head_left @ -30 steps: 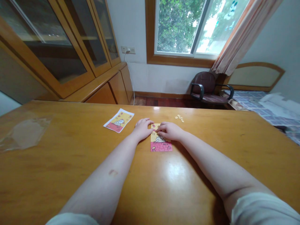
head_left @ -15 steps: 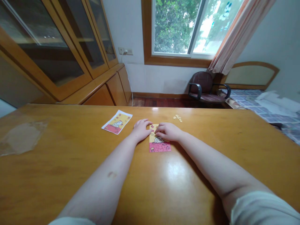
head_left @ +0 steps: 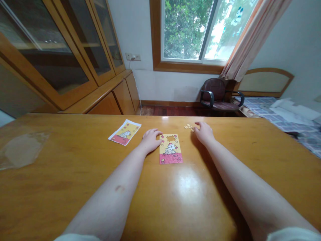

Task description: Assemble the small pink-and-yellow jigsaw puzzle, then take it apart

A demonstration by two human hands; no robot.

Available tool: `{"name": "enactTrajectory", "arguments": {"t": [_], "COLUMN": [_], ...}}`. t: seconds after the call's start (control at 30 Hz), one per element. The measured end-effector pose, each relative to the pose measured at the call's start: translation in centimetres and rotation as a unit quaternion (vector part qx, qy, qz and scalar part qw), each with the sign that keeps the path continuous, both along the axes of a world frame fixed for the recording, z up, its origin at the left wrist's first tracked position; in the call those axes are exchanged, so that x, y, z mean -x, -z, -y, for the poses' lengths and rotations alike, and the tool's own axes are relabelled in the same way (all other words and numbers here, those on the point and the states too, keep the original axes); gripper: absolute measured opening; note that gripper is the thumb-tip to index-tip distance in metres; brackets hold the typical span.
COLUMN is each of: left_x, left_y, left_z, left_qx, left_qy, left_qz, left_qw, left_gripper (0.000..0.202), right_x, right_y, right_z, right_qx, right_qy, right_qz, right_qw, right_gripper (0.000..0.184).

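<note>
A jigsaw puzzle with a white cartoon animal on yellow and pink lies flat in front of me. Near its top edge is a gap where the brown table shows through. My left hand rests at the puzzle's left edge, fingers apart and touching its upper left side. Over to the right, my right hand is beside a small group of loose puzzle pieces. Its thumb and fingers are apart, and I see nothing held between them. Part of the group lies close to its fingertips.
A printed picture card with the same design lies left of the puzzle on the wooden table. Clear plastic wrapping sits at the far left. Beyond the table stand a chair, a glass-door cabinet and a bed.
My right hand has moved right, from above the puzzle to the loose pieces, uncovering the gap and the animal. My left hand has stayed at the puzzle's left edge.
</note>
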State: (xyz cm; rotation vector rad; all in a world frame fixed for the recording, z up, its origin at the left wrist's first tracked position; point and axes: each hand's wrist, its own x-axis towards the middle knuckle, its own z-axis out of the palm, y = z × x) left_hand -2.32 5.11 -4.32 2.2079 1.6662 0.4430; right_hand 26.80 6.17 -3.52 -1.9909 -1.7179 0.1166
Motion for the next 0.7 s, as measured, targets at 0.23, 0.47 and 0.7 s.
{"name": "enactTrajectory", "arguments": {"t": [0.23, 0.47, 0.7], "left_x": [-0.1, 0.0, 0.1], "left_y": [0.0, -0.1, -0.2], "left_z": [0.0, 0.1, 0.2], "left_qx": [0.002, 0.004, -0.002], "left_qy": [-0.006, -0.005, 0.004], "left_qz": [0.0, -0.003, -0.01], "left_qw": [1.0, 1.0, 1.0], "left_gripper": [0.043, 0.042, 0.04], "right_x": [-0.6, 0.8, 1.6], "right_y": [1.2, -0.1, -0.7], "right_z": [1.7, 1.7, 1.9], "right_qx": [0.012, 0.065, 0.109], "right_qy": [-0.027, -0.023, -0.025], "right_qz": [0.069, 0.159, 0.135], "right_qw": [0.997, 0.985, 0.985], "right_gripper": [0.038, 0.032, 0.024]}}
